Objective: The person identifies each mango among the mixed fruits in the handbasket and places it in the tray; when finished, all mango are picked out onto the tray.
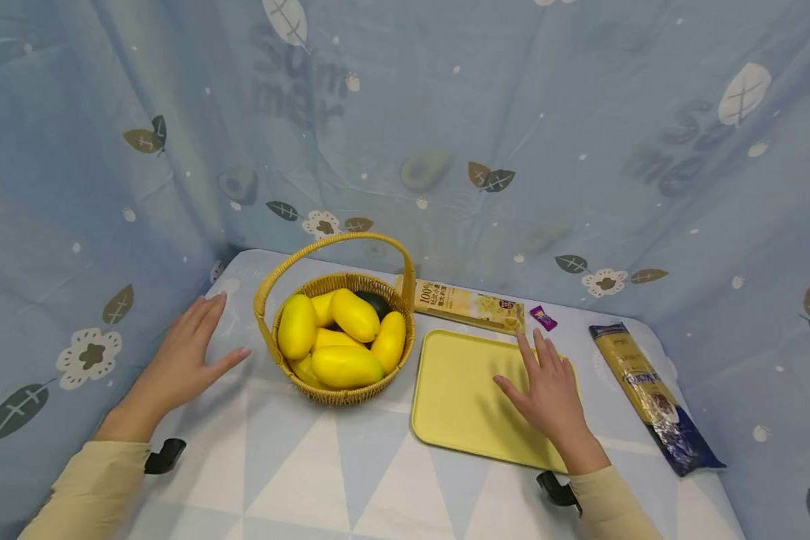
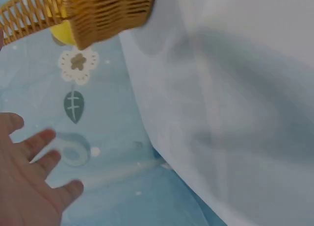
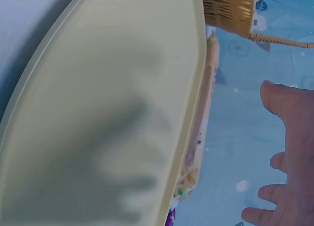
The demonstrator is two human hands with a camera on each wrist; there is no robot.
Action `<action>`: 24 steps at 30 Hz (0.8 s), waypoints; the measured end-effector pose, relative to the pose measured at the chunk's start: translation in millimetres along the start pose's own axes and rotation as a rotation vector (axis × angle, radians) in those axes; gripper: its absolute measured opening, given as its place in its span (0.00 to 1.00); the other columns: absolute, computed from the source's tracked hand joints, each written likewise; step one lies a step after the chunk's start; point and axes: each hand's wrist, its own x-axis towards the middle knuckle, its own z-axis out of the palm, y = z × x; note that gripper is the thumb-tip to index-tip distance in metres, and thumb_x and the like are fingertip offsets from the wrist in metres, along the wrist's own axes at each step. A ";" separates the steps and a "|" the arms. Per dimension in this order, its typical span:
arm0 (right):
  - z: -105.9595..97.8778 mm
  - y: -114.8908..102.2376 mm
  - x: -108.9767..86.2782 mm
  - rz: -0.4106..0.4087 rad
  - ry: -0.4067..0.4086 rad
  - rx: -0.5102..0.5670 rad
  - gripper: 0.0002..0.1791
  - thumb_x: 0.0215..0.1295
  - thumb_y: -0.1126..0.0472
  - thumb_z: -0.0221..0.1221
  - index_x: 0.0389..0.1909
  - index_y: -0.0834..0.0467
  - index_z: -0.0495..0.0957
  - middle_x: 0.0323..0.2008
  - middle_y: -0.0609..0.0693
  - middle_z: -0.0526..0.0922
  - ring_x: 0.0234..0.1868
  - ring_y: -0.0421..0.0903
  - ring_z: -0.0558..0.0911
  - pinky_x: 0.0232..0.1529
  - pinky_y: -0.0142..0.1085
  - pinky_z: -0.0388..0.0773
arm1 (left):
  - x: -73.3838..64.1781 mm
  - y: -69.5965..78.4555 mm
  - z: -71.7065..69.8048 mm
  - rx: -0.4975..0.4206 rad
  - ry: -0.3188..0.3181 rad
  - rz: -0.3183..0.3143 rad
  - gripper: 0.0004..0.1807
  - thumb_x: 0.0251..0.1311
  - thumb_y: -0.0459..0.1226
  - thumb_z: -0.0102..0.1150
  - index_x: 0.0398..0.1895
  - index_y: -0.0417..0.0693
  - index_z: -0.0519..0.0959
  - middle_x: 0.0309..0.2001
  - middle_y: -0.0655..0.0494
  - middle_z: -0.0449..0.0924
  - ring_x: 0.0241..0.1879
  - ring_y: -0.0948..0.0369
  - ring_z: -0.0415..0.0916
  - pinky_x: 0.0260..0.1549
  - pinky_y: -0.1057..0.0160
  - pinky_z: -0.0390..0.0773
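Observation:
My left hand [image 1: 185, 360] hovers to the left of a wicker basket [image 1: 347, 394], fingers spread and holding nothing. Yellow mangoes [image 1: 347, 366] fill the basket, with a dark green rounded item [image 1: 374, 304] partly hidden behind them. The basket's arched handle [image 1: 337, 238] stands upright. My right hand [image 1: 547, 390] is over the right part of a yellow tray [image 1: 455, 405], its fingers spread and nothing in them. In the right wrist view that hand [image 3: 294, 162] appears apart from the tray [image 3: 122, 64], and its shadow falls on the tray surface.
Behind the tray lies a long pasta packet [image 1: 469, 306], with a small purple wrapped candy [image 1: 543, 318] at its right end. A gold and blue packet [image 1: 655, 397] lies along the table's right side. Patterned blue curtains [image 1: 405, 135] surround the table [image 1: 297, 465].

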 end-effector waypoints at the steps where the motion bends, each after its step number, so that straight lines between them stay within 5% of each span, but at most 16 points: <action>1: -0.2 -0.4 0.1 -0.013 0.017 0.003 0.51 0.67 0.37 0.62 0.81 0.58 0.52 0.78 0.66 0.50 0.76 0.69 0.53 0.70 0.71 0.50 | 0.8 3.7 -1.5 -0.027 0.009 0.002 0.56 0.65 0.53 0.66 0.84 0.52 0.39 0.76 0.33 0.53 0.75 0.34 0.47 0.67 0.25 0.50; 7: -3.8 -7.0 0.5 -0.081 0.115 0.048 0.47 0.63 0.44 0.68 0.78 0.58 0.60 0.74 0.66 0.59 0.71 0.70 0.62 0.68 0.71 0.56 | 3.7 24.5 -6.9 -0.131 0.116 0.050 0.50 0.64 0.43 0.69 0.83 0.60 0.49 0.65 0.41 0.71 0.64 0.39 0.66 0.57 0.31 0.69; 10: -6.9 -13.3 0.8 -0.086 0.124 0.095 0.46 0.63 0.45 0.69 0.77 0.56 0.62 0.72 0.65 0.63 0.68 0.69 0.65 0.67 0.70 0.58 | 4.7 32.8 -8.2 -0.187 0.195 0.085 0.46 0.63 0.38 0.70 0.81 0.58 0.56 0.62 0.44 0.75 0.61 0.44 0.70 0.64 0.56 0.72; 14: -11.3 -22.7 0.7 -0.082 0.114 0.154 0.44 0.64 0.47 0.69 0.77 0.54 0.63 0.71 0.63 0.67 0.68 0.68 0.68 0.67 0.68 0.61 | 7.3 43.5 -9.0 -0.273 0.258 0.120 0.44 0.60 0.31 0.70 0.79 0.57 0.62 0.60 0.46 0.78 0.58 0.52 0.73 0.59 0.85 0.61; 20: -14.8 -35.9 -0.4 -0.102 0.100 0.195 0.42 0.62 0.50 0.71 0.75 0.53 0.67 0.68 0.60 0.72 0.66 0.65 0.72 0.65 0.66 0.66 | 10.7 57.1 -9.0 -0.374 0.274 0.140 0.42 0.60 0.25 0.69 0.77 0.51 0.65 0.62 0.44 0.78 0.60 0.75 0.70 0.58 0.83 0.68; 24: -14.9 -45.0 -1.0 -0.113 0.088 0.215 0.40 0.62 0.50 0.72 0.73 0.52 0.70 0.65 0.59 0.75 0.63 0.63 0.75 0.62 0.65 0.69 | 12.7 62.1 -7.5 -0.431 0.286 0.148 0.41 0.58 0.22 0.68 0.75 0.47 0.67 0.62 0.43 0.78 0.59 0.80 0.70 0.54 0.80 0.73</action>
